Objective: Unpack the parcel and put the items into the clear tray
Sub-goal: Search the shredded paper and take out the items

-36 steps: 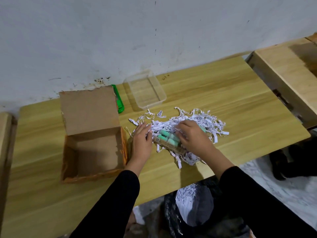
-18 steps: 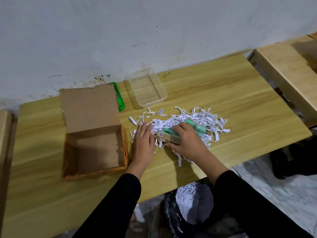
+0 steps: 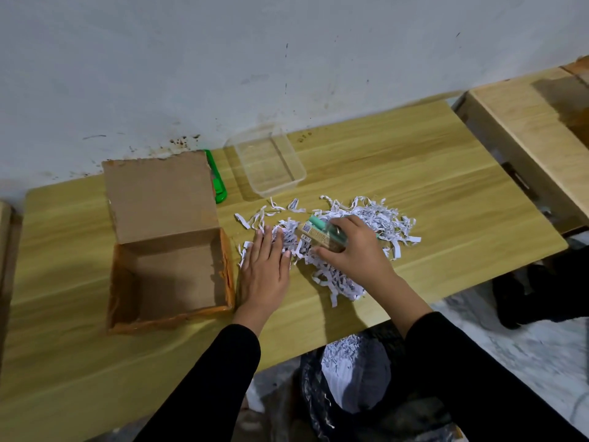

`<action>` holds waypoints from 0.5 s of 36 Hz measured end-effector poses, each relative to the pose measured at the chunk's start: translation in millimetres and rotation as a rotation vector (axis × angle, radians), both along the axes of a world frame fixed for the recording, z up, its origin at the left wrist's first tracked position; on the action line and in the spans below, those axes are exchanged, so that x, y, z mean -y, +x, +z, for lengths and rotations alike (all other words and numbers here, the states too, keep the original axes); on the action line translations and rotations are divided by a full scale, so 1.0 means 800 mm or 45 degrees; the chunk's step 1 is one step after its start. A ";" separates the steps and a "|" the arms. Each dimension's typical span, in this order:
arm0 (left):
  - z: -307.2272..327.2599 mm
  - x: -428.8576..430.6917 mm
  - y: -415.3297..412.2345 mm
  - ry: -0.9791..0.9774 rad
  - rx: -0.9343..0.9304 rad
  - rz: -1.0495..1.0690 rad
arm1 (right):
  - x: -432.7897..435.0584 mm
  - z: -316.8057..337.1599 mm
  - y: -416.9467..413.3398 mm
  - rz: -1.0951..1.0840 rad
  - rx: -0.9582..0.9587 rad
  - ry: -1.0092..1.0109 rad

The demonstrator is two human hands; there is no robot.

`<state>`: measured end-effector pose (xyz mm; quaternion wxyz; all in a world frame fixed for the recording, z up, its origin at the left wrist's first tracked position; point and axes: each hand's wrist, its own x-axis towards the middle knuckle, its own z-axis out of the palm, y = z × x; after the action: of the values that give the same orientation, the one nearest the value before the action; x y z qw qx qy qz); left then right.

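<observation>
right hand (image 3: 353,250) grips the green-capped pack (image 3: 317,232) over the shredded paper (image 3: 376,218). left hand (image 3: 266,266) lies flat, fingers straight, on the pile's edge. clear tray (image 3: 298,170) just behind the pile. open cardboard box (image 3: 172,275) to the left, its flap half hiding a green cutter (image 3: 219,191). wooden table (image 3: 430,173), scuffed white wall (image 3: 287,59), bag of shreds (image 3: 350,368) below.

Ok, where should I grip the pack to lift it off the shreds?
Across its long sides at mid-length, coming from above: the pack lies on top of the shreds, narrow enough for fingers to span. The right hand grips it so.
</observation>
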<state>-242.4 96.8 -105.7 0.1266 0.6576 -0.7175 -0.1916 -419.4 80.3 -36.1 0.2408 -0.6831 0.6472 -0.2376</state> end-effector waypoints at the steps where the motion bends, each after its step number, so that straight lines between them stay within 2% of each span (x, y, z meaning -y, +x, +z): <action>1: 0.000 0.000 0.000 0.003 -0.006 0.003 | 0.001 0.003 0.000 -0.007 0.006 -0.007; 13: -0.002 0.000 0.000 0.023 -0.067 0.037 | 0.032 0.038 -0.005 -0.007 -0.021 -0.081; 18: 0.000 0.003 -0.002 0.025 -0.068 0.056 | 0.057 0.049 -0.012 -0.087 -0.011 -0.086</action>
<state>-243.8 94.6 -105.7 0.1434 0.6691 -0.6974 -0.2133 -429.0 34.8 3.4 0.2066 -0.6692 0.6629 -0.2646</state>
